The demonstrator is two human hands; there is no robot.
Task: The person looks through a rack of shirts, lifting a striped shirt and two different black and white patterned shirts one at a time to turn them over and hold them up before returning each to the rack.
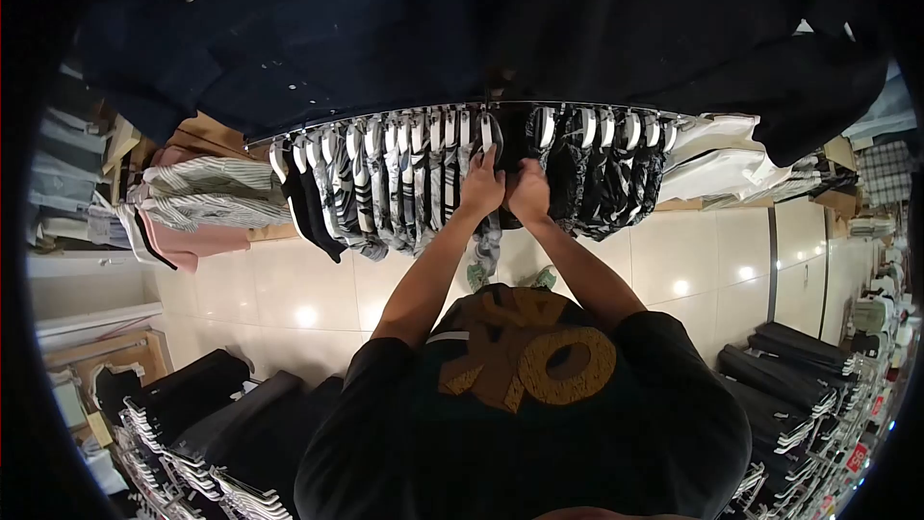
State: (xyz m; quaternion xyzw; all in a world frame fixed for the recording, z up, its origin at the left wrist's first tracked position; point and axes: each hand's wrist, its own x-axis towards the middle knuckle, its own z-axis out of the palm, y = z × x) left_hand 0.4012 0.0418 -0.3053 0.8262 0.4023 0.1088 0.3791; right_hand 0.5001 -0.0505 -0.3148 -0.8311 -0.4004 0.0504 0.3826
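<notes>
My left hand [481, 185] is at the front of a hanging rail, with its fingers closed around the collar area of a grey patterned shirt [494, 130] on a white hanger [486, 132]. Close beside it, my right hand [527, 195] is curled with the knuckles up, gripping a black shirt [517, 135]. Both garments hang in a narrow gap between rows of shirts. Striped and leaf-patterned shirts [404, 178] hang to the left; dark patterned shirts [606, 183] hang to the right. My palms and some fingertips are hidden.
The metal rail [385, 114] runs crosswise under large dark garments [318, 29] overhead. Striped and pink shirts [197, 212] hang at left, pale ones [717, 159] at right. Racks of black trousers [250, 414] stand behind me on both sides. The tiled floor [674, 250] reflects lights.
</notes>
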